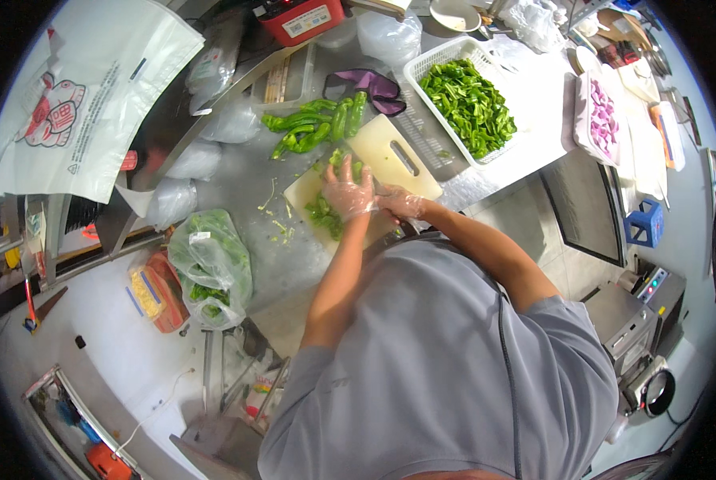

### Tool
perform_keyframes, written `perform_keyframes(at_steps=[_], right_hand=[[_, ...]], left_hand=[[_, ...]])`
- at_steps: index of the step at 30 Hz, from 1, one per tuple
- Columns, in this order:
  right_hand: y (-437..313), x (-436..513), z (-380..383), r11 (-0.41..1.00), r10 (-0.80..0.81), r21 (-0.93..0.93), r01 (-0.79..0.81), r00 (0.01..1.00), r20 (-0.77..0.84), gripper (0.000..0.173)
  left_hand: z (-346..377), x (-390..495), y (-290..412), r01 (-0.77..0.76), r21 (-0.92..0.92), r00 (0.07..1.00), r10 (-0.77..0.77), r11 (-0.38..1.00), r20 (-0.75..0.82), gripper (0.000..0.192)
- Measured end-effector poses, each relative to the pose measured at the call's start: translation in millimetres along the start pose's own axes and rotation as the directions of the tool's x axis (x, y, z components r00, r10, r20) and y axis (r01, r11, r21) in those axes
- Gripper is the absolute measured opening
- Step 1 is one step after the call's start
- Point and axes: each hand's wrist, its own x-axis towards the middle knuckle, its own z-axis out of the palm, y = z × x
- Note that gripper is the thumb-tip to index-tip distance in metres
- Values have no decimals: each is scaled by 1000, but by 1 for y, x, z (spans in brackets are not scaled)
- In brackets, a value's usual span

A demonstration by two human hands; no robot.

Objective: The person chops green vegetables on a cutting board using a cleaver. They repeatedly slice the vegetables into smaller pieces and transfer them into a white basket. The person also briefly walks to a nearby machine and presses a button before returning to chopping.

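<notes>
A cream plastic cutting board (388,135) with a handle slot lies on the metal worktop before me. My left hand (349,191), in a clear plastic glove, rests on it with fingers spread over green peppers. Cut green pepper pieces (324,217) lie beside that hand, and more show past its fingertips. My right hand (401,202), gloved too, is curled close to the left wrist, around what looks like a knife handle. The blade is not clearly seen. Whole long green peppers (319,124) lie beyond the board's far left corner.
A white basket (414,71) of cut green peppers stands right of the board. Farther right is a white tray (581,123) of chopped purple onion. At left, a clear bag (214,267) holds green peppers. A purple cloth-like item (364,84) lies behind the whole peppers. Scraps litter the steel worktop (244,180).
</notes>
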Motion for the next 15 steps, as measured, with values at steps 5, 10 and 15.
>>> perform_keyframes(at_steps=[5,10,15], right_hand=[[-18,-43,-17,974,-8,225,37,992,-128,22],[-32,-104,-60,905,48,408,119,926,-375,16],[-44,-160,-120,889,4,379,258,823,-568,21]], left_hand=[[-6,12,54,-47,33,999,47,998,2,54],[13,45,140,-265,-153,964,257,952,-73,48],[39,68,236,-375,-388,923,380,842,-66,48]])
